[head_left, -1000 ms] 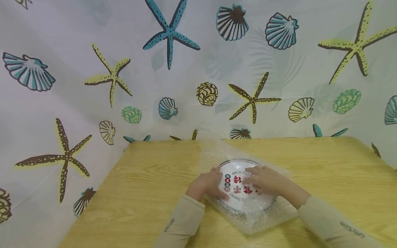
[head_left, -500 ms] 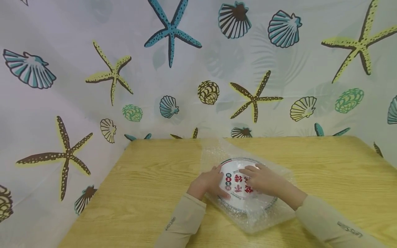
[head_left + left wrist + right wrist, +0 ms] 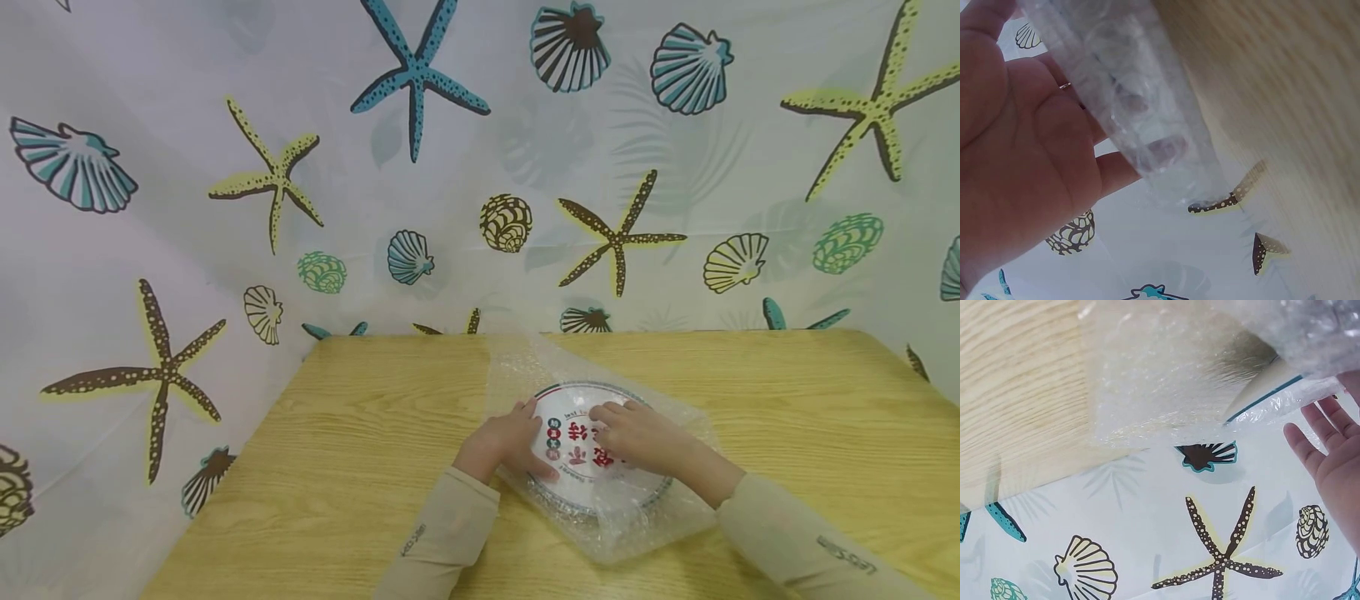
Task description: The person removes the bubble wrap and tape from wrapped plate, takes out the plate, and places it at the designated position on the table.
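Observation:
A round white plate (image 3: pixel 581 492) with red characters and a thin coloured rim line lies in clear bubble wrap (image 3: pixel 637 542). My left hand (image 3: pixel 498 442) grips the plate's left edge, thumb over its face. In the left wrist view, fingertips of the left hand (image 3: pixel 1041 137) show blurred through the wrap. The right hand (image 3: pixel 648 437) rests its fingers on the plate's printed face, covering part of the lettering. Seen from the right wrist, the right hand (image 3: pixel 1341 469) has its fingers extended near the wrap; its thumb is mostly hidden. A loose wrap flap (image 3: pixel 1160 381) spreads beside it.
Everything rests on a light wood-grain table (image 3: pixel 360 467). Behind it and on the left hangs a white curtain (image 3: pixel 450 175) printed with starfish and shells. The wrap's far corner reaches close to the table's back edge.
The right hand's fingers shift slightly over the plate's face, showing more of the lettering than at first. My left hand keeps its grip. The plate and wrap stay almost where they were.

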Demonstrator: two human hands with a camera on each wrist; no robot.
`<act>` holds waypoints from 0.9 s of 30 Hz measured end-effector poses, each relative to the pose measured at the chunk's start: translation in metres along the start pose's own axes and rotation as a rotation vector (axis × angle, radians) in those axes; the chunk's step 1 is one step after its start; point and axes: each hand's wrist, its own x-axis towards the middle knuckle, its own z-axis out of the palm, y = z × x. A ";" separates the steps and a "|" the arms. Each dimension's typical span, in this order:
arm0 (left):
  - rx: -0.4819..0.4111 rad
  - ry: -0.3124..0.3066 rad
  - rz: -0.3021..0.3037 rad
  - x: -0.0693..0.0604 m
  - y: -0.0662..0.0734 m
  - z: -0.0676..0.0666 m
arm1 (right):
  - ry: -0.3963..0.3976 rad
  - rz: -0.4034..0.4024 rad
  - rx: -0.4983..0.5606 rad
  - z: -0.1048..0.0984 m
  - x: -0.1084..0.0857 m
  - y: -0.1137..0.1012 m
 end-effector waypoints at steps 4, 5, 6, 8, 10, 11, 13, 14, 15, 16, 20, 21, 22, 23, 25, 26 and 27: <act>-0.002 -0.006 -0.003 -0.001 0.001 -0.001 | 0.004 0.012 0.046 0.002 -0.001 0.000; -0.003 -0.008 -0.003 -0.001 0.001 -0.001 | 0.005 0.013 0.059 0.002 -0.001 0.001; -0.003 -0.010 -0.002 -0.001 0.001 -0.001 | 0.005 0.013 0.070 0.003 -0.001 0.001; -0.009 -0.015 -0.002 -0.001 0.001 -0.001 | 0.002 0.014 0.095 0.003 -0.002 0.002; -0.011 -0.018 0.000 0.000 0.001 -0.001 | -0.006 0.017 0.112 0.003 -0.002 0.002; -0.010 -0.020 0.002 0.001 0.001 0.000 | -0.010 0.016 0.122 0.003 -0.002 0.003; -0.012 -0.022 0.004 0.002 0.001 0.000 | -0.015 0.021 0.140 0.003 -0.002 0.004; -0.009 -0.023 0.005 0.002 0.001 0.001 | -0.016 0.023 0.150 0.002 -0.002 0.004; -0.009 -0.024 0.006 0.002 0.001 0.001 | -0.013 0.026 0.162 0.001 -0.002 0.004; -0.006 -0.025 0.008 0.002 0.001 0.001 | -0.008 0.029 0.179 0.000 -0.003 0.005; 0.005 -0.024 0.013 0.002 0.002 0.000 | 0.014 0.049 0.252 -0.002 -0.005 0.005; 0.009 -0.022 0.014 0.002 0.002 0.000 | 0.030 0.054 0.261 -0.002 -0.006 0.005; 0.012 -0.020 0.014 0.002 0.002 0.000 | 0.049 0.059 0.263 -0.001 -0.007 0.005; 0.010 -0.018 0.012 0.001 0.002 0.000 | 0.074 0.063 0.255 -0.001 -0.007 0.005; 0.003 -0.015 0.009 0.001 0.002 0.000 | 0.135 0.074 0.228 -0.001 -0.009 0.005; -0.001 -0.014 0.009 0.001 0.002 0.000 | 0.165 0.089 0.216 -0.001 -0.009 0.004; -0.001 -0.013 0.009 0.001 0.002 0.000 | 0.183 0.106 0.204 -0.001 -0.010 0.003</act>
